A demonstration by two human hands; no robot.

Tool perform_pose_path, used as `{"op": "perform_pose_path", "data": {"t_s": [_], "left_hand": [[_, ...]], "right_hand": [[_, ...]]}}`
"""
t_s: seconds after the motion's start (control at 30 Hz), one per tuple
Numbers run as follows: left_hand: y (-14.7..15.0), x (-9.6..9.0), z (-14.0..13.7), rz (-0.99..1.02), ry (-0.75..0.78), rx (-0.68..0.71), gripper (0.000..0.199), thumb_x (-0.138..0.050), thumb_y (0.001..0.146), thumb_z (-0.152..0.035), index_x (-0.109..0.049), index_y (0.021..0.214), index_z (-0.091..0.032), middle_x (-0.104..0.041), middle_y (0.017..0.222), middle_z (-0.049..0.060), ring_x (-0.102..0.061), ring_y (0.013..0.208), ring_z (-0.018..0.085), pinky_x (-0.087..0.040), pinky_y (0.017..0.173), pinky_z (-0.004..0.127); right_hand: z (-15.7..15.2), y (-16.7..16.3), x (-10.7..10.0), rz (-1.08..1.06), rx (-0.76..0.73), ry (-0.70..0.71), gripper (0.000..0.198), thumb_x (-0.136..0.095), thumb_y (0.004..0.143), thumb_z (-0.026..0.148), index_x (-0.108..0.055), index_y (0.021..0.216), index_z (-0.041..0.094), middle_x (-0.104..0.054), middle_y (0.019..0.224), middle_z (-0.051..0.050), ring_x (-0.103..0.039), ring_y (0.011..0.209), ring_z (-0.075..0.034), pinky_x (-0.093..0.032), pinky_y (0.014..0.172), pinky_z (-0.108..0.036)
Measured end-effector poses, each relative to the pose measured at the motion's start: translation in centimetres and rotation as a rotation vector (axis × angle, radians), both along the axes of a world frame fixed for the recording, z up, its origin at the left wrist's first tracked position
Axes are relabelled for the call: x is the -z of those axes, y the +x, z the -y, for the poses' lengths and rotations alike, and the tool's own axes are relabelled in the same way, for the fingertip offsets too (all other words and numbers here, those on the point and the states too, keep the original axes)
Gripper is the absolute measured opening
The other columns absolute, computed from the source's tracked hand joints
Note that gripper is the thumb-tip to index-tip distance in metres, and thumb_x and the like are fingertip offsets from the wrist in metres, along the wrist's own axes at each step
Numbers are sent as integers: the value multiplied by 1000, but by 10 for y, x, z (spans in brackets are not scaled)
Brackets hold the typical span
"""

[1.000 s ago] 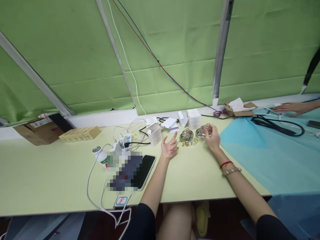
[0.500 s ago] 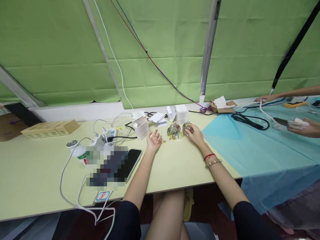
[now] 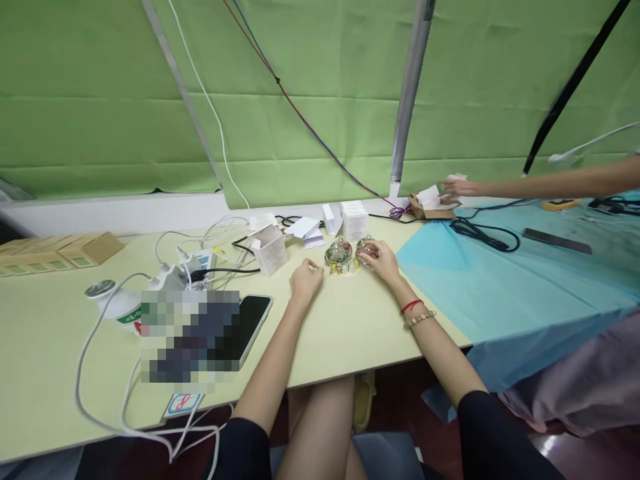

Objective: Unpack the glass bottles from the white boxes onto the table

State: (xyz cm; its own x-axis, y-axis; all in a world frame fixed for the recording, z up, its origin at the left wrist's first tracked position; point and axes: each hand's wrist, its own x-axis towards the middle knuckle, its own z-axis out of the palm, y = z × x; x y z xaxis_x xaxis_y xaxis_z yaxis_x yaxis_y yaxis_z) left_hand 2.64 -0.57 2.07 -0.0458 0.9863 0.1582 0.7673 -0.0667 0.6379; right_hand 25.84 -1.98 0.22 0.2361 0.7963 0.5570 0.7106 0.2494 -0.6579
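My left hand (image 3: 306, 280) rests on the table with its fingers curled and the thumb and index finger pinched together. Whatever sits in that pinch is too small to make out. My right hand (image 3: 384, 261) has its fingers closed around the side of a round glass jar (image 3: 365, 248) with reddish contents. Just left of it stands a second round glass jar (image 3: 339, 252) with a knobbed lid, touched by neither hand. In front of the jars is a row of several tiny yellow and clear pieces (image 3: 345, 268).
White boxes (image 3: 270, 250) and folded white cartons stand behind. At left are a phone (image 3: 253, 320), a white bottle (image 3: 113, 303), a power strip and loose cables. A co-worker's arm (image 3: 540, 180) reaches over a blue cloth (image 3: 525, 287) to an open brown box (image 3: 433, 207).
My left hand has turned from palm up to a pinch where a small gold piece lay. My right hand stays at its jar. The co-worker's hand has moved left to the brown box.
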Motion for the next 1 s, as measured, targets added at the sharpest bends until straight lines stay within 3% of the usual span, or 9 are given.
{"op": "perform_pose_path", "data": {"t_s": [0.2,0.5,1.0], "left_hand": [[-2,-13,2,-11,11,-85,13,-55,74,-34,-55,84,-24,-69,84,5,-62,90,26,-41,74,33],[-4,-10,3,-210,-115,50,30,-57,71,-49,-59,86,-23,-69,98,9,-61,99,27,-42,79,34],[-6,-12,6,-236,-88,128,16,-56,73,-29,-67,83,-22,-70,89,3,-61,87,20,-39,68,28]], "right_hand": [[1,0,-3,9,16,-23,35,-68,73,39,-65,102,20,-65,98,-8,-58,93,-25,-45,80,-37],[-2,1,1,-40,70,15,36,-71,69,36,-66,101,21,-58,102,-7,-58,96,-24,-47,79,-37],[-3,0,3,-65,107,45,34,-68,69,42,-66,97,23,-58,101,-7,-56,98,-25,-47,76,-37]]}}
